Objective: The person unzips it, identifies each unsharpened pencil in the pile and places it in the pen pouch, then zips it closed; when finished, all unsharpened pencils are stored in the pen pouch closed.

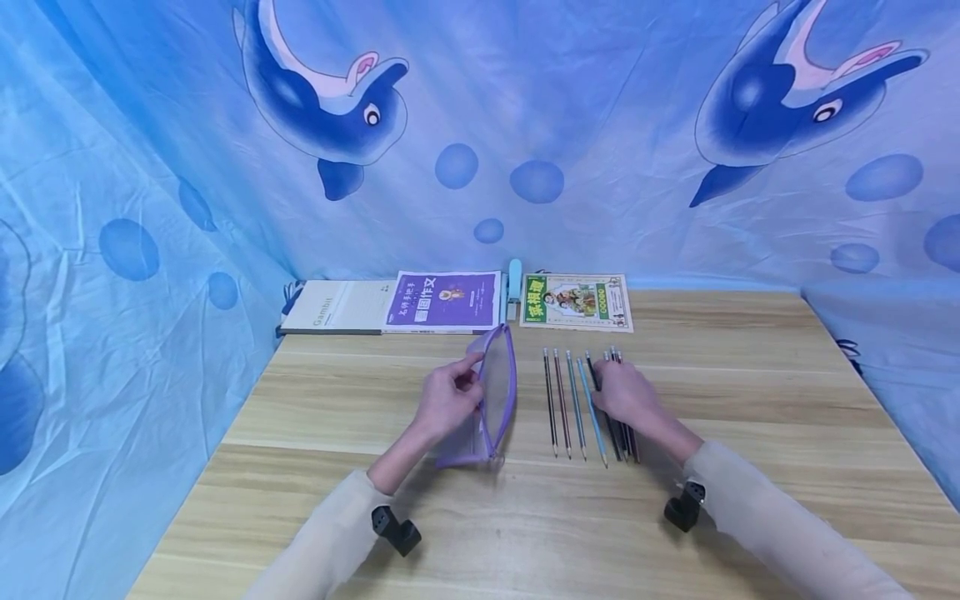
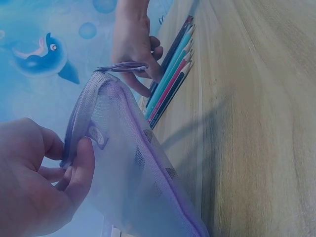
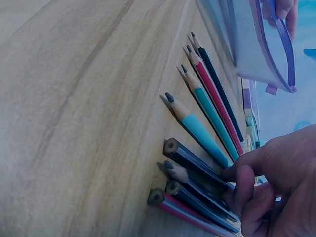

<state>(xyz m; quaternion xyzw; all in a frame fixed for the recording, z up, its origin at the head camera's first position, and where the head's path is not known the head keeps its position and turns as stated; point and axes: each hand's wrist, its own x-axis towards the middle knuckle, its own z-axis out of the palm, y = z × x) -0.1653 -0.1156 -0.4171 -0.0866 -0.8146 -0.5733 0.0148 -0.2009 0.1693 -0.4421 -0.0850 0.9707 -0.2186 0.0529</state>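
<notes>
My left hand (image 1: 447, 400) pinches the rim of a purple mesh zip pouch (image 2: 128, 163) between thumb and fingers. The pouch stands on its side with its zipped mouth gaping towards the pencils. Over on the right, my right hand (image 1: 630, 396) has its thumb and fingertips at a dark pencil (image 3: 195, 160), seemingly pinching it near its far end; the contact is partly hidden. Left of it lie a light blue pencil (image 3: 200, 133), a teal pencil (image 3: 215, 118), a red pencil (image 3: 212, 89) and another dark one. More dark pencils lie partly under this hand.
Along the table's back edge lie a pale notebook (image 1: 337, 306), a purple book (image 1: 442, 302), a light blue upright object (image 1: 514, 279) and a green-and-cream booklet (image 1: 577, 302). Behind hangs a blue dolphin-print cloth (image 1: 600, 125). The table (image 1: 480, 542) has a wood-grain top.
</notes>
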